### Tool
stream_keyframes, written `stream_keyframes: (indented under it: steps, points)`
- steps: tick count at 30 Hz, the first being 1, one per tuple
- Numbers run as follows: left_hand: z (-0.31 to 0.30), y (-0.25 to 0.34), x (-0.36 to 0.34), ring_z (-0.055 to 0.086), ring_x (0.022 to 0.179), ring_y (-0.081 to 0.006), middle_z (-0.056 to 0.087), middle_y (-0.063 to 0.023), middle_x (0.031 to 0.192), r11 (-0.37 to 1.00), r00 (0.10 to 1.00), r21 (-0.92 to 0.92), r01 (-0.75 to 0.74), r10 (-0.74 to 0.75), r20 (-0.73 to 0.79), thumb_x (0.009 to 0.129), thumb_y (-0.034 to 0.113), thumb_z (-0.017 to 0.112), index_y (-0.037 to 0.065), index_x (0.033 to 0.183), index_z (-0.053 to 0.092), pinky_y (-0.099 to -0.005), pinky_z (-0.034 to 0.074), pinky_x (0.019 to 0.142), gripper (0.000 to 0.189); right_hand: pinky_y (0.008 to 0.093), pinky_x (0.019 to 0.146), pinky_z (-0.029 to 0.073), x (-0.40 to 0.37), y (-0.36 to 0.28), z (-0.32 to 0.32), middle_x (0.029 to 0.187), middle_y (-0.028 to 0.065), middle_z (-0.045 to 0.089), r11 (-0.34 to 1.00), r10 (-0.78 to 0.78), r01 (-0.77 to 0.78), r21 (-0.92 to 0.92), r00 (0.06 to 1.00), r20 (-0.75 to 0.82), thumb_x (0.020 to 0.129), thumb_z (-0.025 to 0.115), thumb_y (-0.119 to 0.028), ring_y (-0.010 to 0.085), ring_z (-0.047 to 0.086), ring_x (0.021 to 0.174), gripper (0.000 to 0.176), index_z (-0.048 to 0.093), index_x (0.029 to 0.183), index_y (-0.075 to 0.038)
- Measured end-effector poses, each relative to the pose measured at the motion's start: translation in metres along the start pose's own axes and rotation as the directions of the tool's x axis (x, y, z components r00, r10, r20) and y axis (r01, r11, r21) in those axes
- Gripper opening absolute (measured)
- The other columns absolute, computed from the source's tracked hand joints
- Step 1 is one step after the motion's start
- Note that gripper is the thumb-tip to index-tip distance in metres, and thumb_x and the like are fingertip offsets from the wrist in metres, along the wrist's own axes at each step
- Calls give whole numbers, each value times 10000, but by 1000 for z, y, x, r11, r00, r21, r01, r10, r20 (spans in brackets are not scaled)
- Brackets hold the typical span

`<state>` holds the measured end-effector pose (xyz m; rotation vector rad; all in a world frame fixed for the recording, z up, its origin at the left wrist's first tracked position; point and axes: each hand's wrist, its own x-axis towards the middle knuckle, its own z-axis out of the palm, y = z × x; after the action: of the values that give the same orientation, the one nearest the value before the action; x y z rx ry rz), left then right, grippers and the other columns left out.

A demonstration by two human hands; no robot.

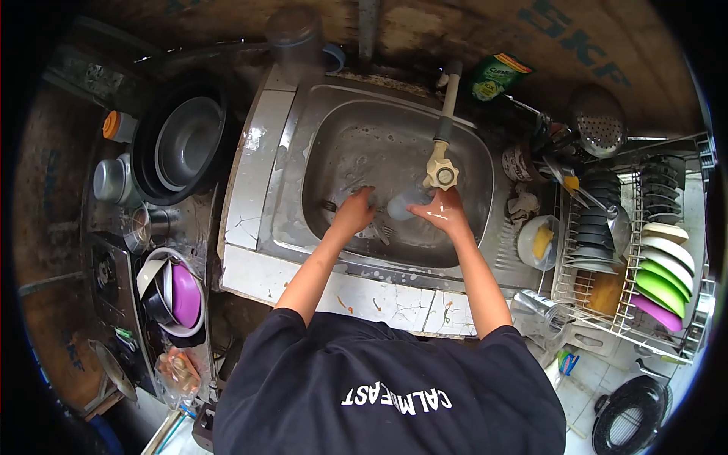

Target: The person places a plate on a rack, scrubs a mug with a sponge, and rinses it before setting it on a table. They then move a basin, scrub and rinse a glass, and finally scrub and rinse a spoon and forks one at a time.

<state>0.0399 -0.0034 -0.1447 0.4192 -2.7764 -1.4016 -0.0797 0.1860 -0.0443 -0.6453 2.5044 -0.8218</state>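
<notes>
In the steel sink [322, 163], my right hand [444, 212] grips a pale translucent cup [402, 205] by its right side. Directly above that hand is the faucet's cream star-shaped knob [444, 176]. To the left, my left hand [355, 211] reaches low into the basin, its fingers partly bent and apart, and I see nothing held in it. Wet forks [379, 230] lie on the sink bottom beside it, and another piece of metal cutlery [329, 205] shows at its other side. The undersides of both hands are hidden.
Right of the sink stand a clear bowl with a yellow sponge [543, 241] and a wire rack [607, 322] of plates and bowls. A green soap pouch [499, 76] is behind the faucet. Leftward are a large black basin [144, 144] and a tub with a purple bowl [186, 296].
</notes>
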Motion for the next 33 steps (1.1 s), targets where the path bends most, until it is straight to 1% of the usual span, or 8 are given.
stream_keyframes:
  steps: [4, 14, 16, 23, 25, 29, 32, 33]
  points:
    - [3, 0, -5, 573, 1026, -423, 577, -221, 1173, 999, 999, -35, 6, -4, 35, 786, 133, 619, 35, 1227, 505, -482, 479, 859, 466, 378, 942, 447, 1, 0, 0, 1202, 185, 547, 980, 18, -15, -197, 1000, 12, 578, 797, -315, 345, 531, 1124, 723, 520, 1182, -32]
    - [13, 5, -8, 559, 1081, -390, 565, -190, 1208, 998, 990, 2, 58, -57, 126, 770, 128, 630, 61, 1235, 510, -464, 476, 893, 484, 379, 914, 461, 2, 1, 8, 1176, 188, 576, 971, -48, 21, -239, 993, -107, 562, 808, -392, 342, 564, 1081, 783, 532, 1180, 2]
    - [13, 4, -9, 558, 1084, -392, 567, -188, 1206, 1000, 992, -4, 11, -11, 127, 753, 135, 642, 54, 1236, 506, -457, 478, 896, 509, 367, 898, 467, 3, 0, 4, 1125, 182, 603, 997, 62, -61, -54, 998, 11, 553, 817, -409, 334, 584, 1052, 787, 545, 1160, 11]
    - [11, 6, -8, 566, 1096, -381, 569, -201, 1222, 988, 967, -109, -108, 129, 218, 655, 184, 745, 50, 1280, 482, -429, 465, 928, 691, 352, 840, 500, 9, 20, 6, 1111, 144, 622, 996, 86, -83, -28, 992, 97, 578, 830, -381, 295, 624, 983, 767, 542, 1169, 14]
    - [-4, 21, -10, 575, 1096, -369, 590, -209, 1194, 981, 922, -188, 52, 25, 386, 627, 206, 773, 55, 1296, 477, -408, 459, 931, 747, 325, 758, 521, 6, 15, 0, 1149, 114, 597, 831, 215, -332, 446, 931, 294, 623, 832, -331, 238, 595, 1023, 729, 523, 1192, 5]
    - [1, 20, -13, 593, 1067, -368, 609, -210, 1164, 978, 922, -204, 36, 46, 384, 642, 258, 774, 54, 1287, 486, -400, 470, 904, 736, 315, 714, 529, 7, 30, 7, 1153, 76, 595, 820, 190, -308, 482, 941, 278, 684, 802, -292, 225, 596, 998, 623, 532, 1183, -36]
    - [1, 28, -14, 626, 985, -359, 626, -220, 1090, 960, 943, -269, 71, 24, 333, 657, 342, 767, 60, 1282, 495, -411, 501, 832, 738, 351, 720, 523, 16, 62, 34, 1114, 66, 596, 558, 266, -429, 711, 903, 336, 751, 745, -321, 221, 596, 961, 520, 539, 1161, -78]
    - [2, 33, -16, 633, 939, -361, 623, -223, 1050, 970, 969, -239, 49, 13, 248, 677, 362, 749, 70, 1295, 484, -420, 511, 787, 733, 373, 734, 519, 17, 73, 47, 1085, 63, 598, 312, 338, -476, 823, 865, 372, 777, 712, -353, 221, 596, 952, 491, 538, 1157, -94]
